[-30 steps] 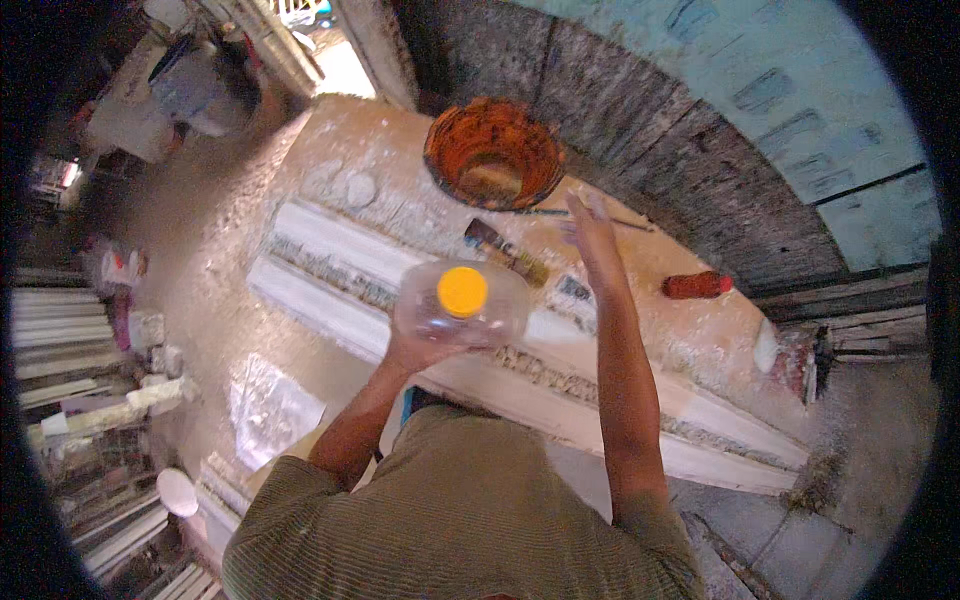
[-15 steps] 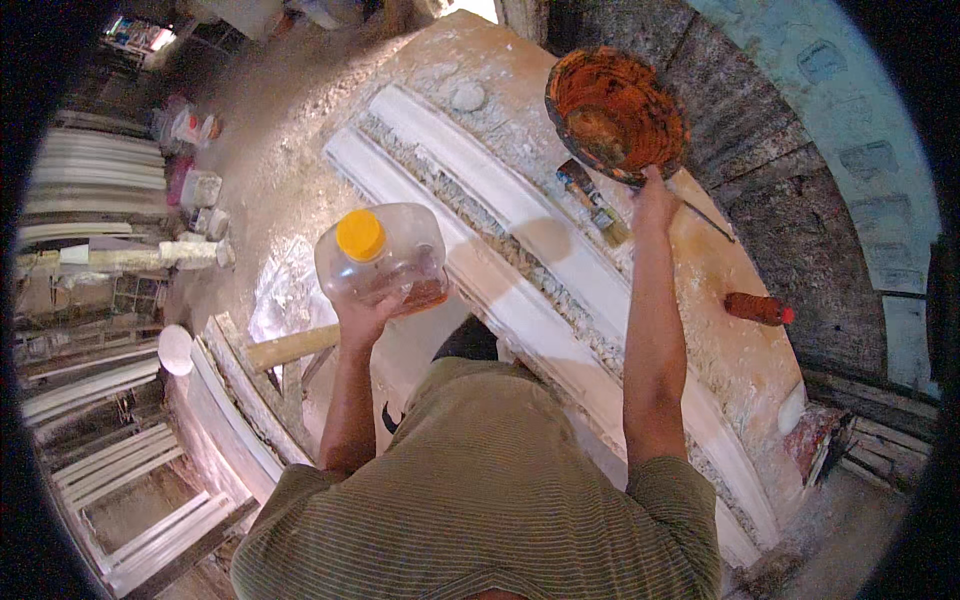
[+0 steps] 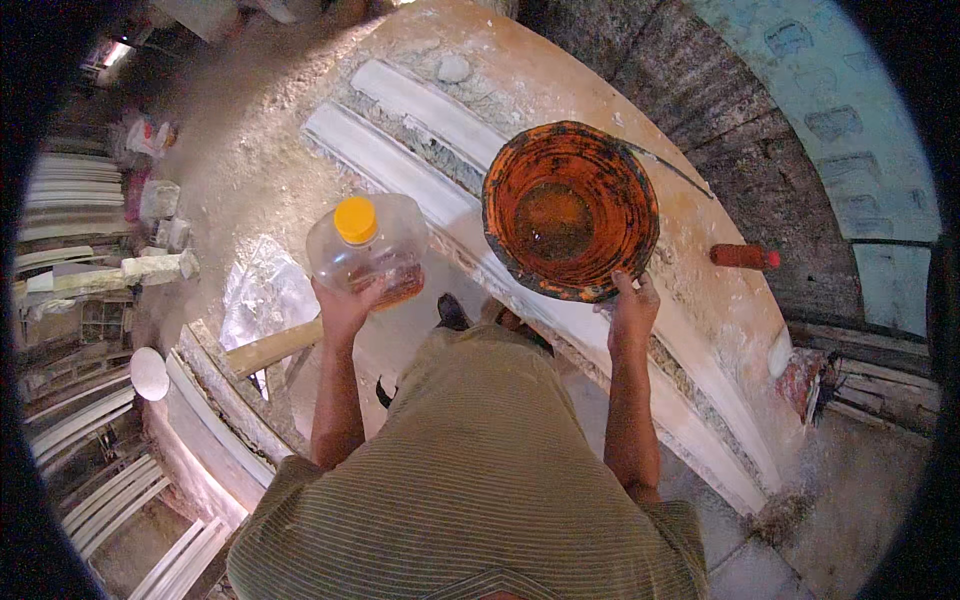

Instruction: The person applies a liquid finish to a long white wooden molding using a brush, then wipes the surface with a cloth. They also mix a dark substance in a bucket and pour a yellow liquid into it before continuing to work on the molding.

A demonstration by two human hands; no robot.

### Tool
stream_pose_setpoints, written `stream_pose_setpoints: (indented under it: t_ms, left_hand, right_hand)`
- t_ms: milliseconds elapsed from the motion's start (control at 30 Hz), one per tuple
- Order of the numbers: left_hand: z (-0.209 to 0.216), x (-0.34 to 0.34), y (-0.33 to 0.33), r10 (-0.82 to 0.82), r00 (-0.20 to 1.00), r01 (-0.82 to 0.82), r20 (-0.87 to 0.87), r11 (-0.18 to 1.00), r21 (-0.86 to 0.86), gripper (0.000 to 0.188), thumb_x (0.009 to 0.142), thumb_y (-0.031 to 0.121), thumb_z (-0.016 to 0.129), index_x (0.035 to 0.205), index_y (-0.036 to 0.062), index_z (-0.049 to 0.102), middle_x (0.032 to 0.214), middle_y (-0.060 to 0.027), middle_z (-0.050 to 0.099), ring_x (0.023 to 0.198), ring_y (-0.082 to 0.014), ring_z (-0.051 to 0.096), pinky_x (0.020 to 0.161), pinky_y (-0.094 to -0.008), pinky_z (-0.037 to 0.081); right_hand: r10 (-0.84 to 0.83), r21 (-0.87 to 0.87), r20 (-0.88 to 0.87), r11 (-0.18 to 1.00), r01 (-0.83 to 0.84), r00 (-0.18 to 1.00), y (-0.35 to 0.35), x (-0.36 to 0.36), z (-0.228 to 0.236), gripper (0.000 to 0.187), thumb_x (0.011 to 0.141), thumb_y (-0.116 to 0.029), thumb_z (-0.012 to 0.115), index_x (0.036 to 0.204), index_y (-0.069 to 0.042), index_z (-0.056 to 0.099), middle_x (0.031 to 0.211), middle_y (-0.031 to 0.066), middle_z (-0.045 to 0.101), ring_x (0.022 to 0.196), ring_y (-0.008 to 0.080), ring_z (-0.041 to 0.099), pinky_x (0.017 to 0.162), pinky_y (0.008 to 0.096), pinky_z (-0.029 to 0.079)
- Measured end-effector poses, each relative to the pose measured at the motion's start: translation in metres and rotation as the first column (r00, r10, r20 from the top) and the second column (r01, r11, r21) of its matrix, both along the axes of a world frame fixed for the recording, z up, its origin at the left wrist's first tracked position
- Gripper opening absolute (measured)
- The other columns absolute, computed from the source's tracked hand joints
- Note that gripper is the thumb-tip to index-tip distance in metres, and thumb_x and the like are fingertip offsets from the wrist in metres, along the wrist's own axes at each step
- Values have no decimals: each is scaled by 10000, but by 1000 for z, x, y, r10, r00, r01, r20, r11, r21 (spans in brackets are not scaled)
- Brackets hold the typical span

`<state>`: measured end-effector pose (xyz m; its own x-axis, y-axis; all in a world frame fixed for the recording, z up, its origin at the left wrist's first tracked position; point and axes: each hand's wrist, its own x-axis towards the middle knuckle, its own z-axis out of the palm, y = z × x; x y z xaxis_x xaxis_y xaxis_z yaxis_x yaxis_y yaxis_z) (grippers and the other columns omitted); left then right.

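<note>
In my left hand (image 3: 345,303) is a clear plastic jug (image 3: 385,237) with a yellow cap, tilted, with a little reddish-brown liquid low inside it. The fingers wrap round its lower part. My right hand (image 3: 632,308) grips the near rim of an orange bowl (image 3: 600,180) blotched with dark stains. Its open top faces me, and a dark patch shows at its bottom. The bowl hangs above two long white moulding strips (image 3: 420,190) lying side by side on the table. Jug and bowl are apart.
On the dusty table (image 3: 560,90) lie a small red-brown bottle (image 3: 742,257) with a red cap and a thin dark rod (image 3: 680,172) beyond the bowl. A wooden bar (image 3: 275,347) sticks out at the left. More white mouldings (image 3: 80,190) are stacked along the far left.
My right hand has brought the bowl nearer to me and leftward, over the mouldings; the brush seen on the table before is now hidden. The jug has shifted only slightly.
</note>
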<state>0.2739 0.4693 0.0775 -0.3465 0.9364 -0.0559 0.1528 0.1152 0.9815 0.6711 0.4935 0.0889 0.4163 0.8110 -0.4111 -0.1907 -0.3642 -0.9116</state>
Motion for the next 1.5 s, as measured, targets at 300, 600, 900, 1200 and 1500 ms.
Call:
stream_pose_setpoints:
  t_ms: [300,600,900,1200,1500]
  left_hand:
    - [20,-27,7,-132,989,129,-65,991,-44,636,653,67,860,1181,-43,524,1103,-137,635,955,-234,654,842,-368,558]
    - [81,3,33,-453,883,452,-125,891,-33,646,625,177,869,1162,-26,574,1027,-120,679,953,-208,665,839,-351,538]
    - [108,47,44,-457,620,529,-638,844,-91,635,621,365,836,1123,52,605,998,-158,687,931,-310,678,815,-393,535]
    - [157,67,48,-586,586,657,-560,748,-95,617,603,312,844,1111,42,619,958,-153,702,910,-310,692,799,-397,542]
    - [162,58,69,-852,439,833,-284,504,-226,677,591,284,851,1157,8,603,983,-147,706,924,-252,693,848,-354,519]
  right_hand:
    - [-66,32,-2,997,66,998,-38,-39,-11,256,894,-127,610,1073,41,539,891,145,659,621,201,656,443,290,529]
    - [-102,108,636,993,43,765,-29,-36,32,421,918,-281,629,1180,40,554,988,148,667,877,243,661,735,343,532]
    - [197,-111,978,773,-624,70,37,-125,173,558,873,-539,516,704,-35,688,589,155,617,538,327,617,506,447,476]
    - [184,-1,974,586,-810,133,47,-92,172,508,850,-446,560,563,-29,602,517,146,544,488,335,549,502,441,431]
    - [461,127,860,225,-966,220,43,-48,199,203,887,-154,579,1040,-24,548,1042,158,554,1017,319,552,884,400,452]
